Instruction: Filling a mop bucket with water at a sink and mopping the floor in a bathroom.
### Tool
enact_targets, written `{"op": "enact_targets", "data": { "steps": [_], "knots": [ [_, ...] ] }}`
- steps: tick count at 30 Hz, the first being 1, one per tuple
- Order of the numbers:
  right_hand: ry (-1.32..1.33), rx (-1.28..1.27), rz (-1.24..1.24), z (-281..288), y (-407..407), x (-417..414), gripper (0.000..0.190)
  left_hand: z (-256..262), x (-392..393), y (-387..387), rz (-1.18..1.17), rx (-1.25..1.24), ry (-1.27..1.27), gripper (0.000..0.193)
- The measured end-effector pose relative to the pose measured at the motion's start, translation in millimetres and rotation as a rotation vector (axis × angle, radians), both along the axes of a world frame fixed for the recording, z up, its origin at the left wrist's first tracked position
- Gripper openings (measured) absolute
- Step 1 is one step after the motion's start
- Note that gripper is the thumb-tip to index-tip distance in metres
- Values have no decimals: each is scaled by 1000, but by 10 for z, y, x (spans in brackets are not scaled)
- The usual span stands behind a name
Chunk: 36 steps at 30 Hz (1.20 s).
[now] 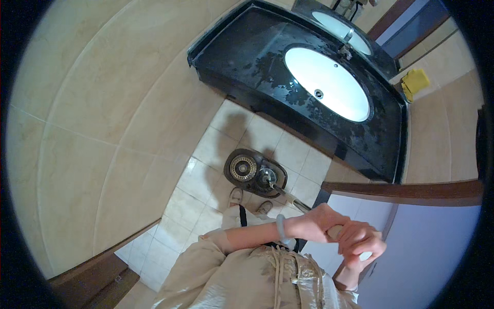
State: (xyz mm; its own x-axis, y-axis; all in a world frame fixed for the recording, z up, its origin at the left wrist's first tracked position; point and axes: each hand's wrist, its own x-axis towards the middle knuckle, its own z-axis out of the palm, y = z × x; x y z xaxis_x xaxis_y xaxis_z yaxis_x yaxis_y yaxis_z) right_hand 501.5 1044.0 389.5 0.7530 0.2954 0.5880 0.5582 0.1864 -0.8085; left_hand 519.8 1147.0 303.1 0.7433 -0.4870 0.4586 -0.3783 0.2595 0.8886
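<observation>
My left hand point(324, 223), with a pale band on the wrist, is closed around the upper part of a mop handle point(300, 204). My right hand point(362, 243) grips the same handle at its top, where the pale end cap shows beside the fingers. The handle slants down to a dark oval spin-mop bucket point(278, 167) on the floor. Its lower end stands in the right-hand well point(267, 177); the mop head is hard to make out there. A round slotted wringer basket point(243, 168) fills the bucket's left side and holds no mop.
Beyond the bucket runs a wet black stone counter point(247, 54) with a white oval basin point(328, 85) and a tap point(344, 51). A yellow cloth point(415, 83) hangs at its right end. My shoes point(264, 207) are close to the bucket. A doorway frame point(401, 193) borders the right.
</observation>
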Motion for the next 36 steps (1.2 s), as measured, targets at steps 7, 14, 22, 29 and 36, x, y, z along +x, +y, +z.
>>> {"op": "enact_targets", "data": {
  "steps": [7, 14, 22, 29, 36],
  "knots": [
    [160, 26, 20, -387, 115, 132, 44, -694, 28, -68, 138, 85, 0, 20],
    [98, 96, 103, -760, -20, 249, 36, -1084, 67, -211, 152, -33, 8, 24],
    [167, 67, -85, -1135, -126, -112, 40, -1397, -100, -256, 102, 50, -39, 23],
    [148, -17, -583, -2, -315, -331, 31, 152, -105, -113, 68, -74, -243, 44],
    [87, 169, 691, 333, -37, 179, 24, 595, -128, 56, -287, -33, 110, 15]
  ]
}}
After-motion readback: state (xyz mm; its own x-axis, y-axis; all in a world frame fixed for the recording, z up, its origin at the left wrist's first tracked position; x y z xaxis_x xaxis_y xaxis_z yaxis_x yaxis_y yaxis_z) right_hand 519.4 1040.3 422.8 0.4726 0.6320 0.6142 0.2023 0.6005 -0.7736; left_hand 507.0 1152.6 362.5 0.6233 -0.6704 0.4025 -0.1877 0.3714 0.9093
